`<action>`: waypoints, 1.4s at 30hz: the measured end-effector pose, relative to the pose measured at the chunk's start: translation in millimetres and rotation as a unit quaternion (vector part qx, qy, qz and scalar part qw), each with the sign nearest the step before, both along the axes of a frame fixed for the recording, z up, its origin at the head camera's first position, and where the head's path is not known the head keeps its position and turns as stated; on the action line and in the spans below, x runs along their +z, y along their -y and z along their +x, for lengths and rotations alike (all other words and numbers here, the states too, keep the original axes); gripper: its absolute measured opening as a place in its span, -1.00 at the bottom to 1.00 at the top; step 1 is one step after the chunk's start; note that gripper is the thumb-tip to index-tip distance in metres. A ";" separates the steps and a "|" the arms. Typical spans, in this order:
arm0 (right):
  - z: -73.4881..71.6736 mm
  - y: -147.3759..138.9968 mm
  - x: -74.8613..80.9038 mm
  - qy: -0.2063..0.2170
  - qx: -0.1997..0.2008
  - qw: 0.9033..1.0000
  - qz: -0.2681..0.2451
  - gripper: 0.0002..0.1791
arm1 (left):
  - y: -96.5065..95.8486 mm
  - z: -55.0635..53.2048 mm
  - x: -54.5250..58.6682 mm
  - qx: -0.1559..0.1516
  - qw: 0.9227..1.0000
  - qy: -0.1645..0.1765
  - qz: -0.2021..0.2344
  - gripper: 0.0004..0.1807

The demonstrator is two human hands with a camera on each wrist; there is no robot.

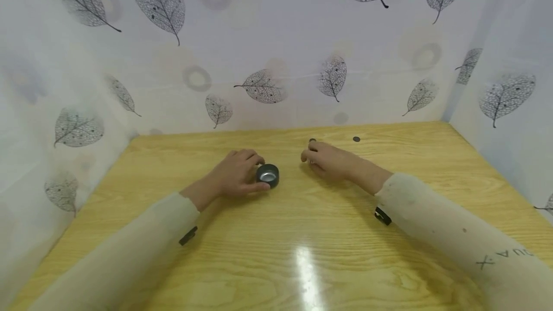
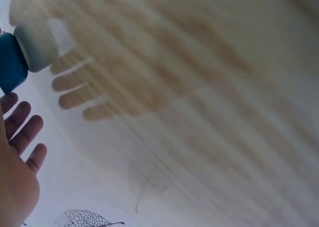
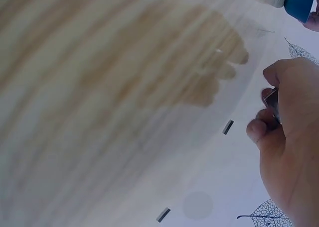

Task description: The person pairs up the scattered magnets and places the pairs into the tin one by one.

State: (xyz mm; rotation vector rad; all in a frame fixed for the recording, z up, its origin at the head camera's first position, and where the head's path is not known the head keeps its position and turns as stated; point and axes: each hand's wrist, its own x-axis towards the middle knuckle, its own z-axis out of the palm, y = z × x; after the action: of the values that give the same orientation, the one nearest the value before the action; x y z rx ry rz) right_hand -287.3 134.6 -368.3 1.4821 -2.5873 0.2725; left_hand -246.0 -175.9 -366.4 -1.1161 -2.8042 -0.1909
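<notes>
A small round cup (image 1: pixel 268 175), dark outside and silvery inside, stands upright on the table. My left hand (image 1: pixel 236 174) holds it from the left, thumb on the near side and fingers on the far side. In the left wrist view, the cup (image 2: pixel 12 62) looks teal, with its reflection beside it. My right hand (image 1: pixel 330 160) is to the cup's right, fingers curled. The right wrist view shows a small dark piece with a shiny edge (image 3: pixel 272 105) pinched in those fingers; its kind is unclear. Just beyond the fingertips lies a small dark disc (image 1: pixel 312 140).
Another dark disc (image 1: pixel 356 139) lies farther right, near the table's back edge. The glossy wood-grain table (image 1: pixel 259 253) meets a leaf-patterned white cloth (image 1: pixel 294 37) at the back and both sides.
</notes>
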 end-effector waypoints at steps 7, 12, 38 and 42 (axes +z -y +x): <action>0.4 0.0 -0.6 -0.011 0.001 1.000 0.000 -0.65 | 0.5 -0.7 -0.2 -0.007 1.000 -0.008 0.006 -0.28; 1.8 -0.5 1.7 -0.007 -0.012 1.000 0.016 -0.59 | 1.1 -0.9 -1.1 -0.012 1.000 -0.014 0.011 -0.33; -1.8 2.3 2.1 -0.114 -0.042 0.992 -0.011 -0.71 | 1.5 -3.1 -1.8 -0.002 0.999 0.018 0.041 -0.39; -1.2 1.3 3.6 -0.144 -0.067 0.987 0.001 -0.70 | 1.0 -3.3 -0.9 -0.001 0.999 0.018 0.038 -0.39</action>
State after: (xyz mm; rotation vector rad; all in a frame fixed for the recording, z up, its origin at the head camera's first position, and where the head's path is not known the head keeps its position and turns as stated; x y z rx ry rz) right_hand -288.5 133.3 -364.7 1.2358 -2.4378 0.0353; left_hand -249.2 -176.9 -367.3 -1.1103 -2.8016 -0.3194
